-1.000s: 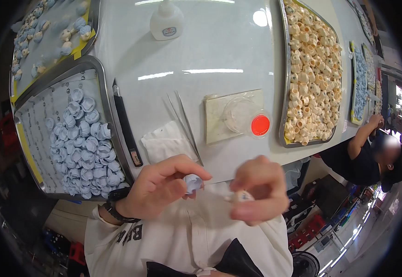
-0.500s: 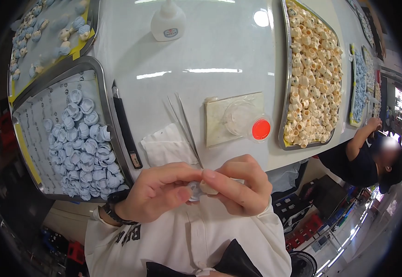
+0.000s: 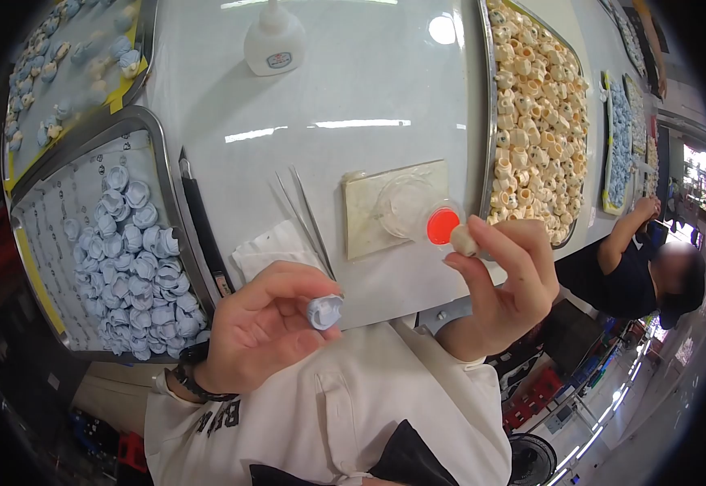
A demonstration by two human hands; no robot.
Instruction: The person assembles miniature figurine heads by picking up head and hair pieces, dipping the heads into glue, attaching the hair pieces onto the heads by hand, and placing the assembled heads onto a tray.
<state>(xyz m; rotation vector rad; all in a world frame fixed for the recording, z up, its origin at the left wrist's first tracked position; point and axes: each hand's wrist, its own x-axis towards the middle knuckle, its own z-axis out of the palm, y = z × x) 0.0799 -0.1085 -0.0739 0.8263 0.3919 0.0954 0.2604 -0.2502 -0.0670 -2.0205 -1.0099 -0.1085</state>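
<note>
My left hand (image 3: 268,324) holds a pale blue ruffled piece (image 3: 324,311) between thumb and fingers, its hollow side partly showing. Out to the right, my right hand (image 3: 508,283) pinches a small cream piece (image 3: 464,240) by thumb and forefinger, close to the round container with red contents (image 3: 443,225). The two pieces are apart. A clear round dish (image 3: 404,206) rests on a pale square tile (image 3: 360,219). Tweezers (image 3: 307,220) lie on a white cloth (image 3: 275,252), just beyond my left hand.
A tray of blue pieces (image 3: 130,271) and a black-handled cutter (image 3: 200,219) are at left. Cream pieces (image 3: 535,121) fill the right tray. A white bottle (image 3: 275,42) stands at the back, with another tray (image 3: 138,53) at upper left. A person (image 3: 640,267) sits at far right.
My hands came together with the two pieces, then parted. My right hand has moved right and up with the cream piece. The view has shifted slightly.
</note>
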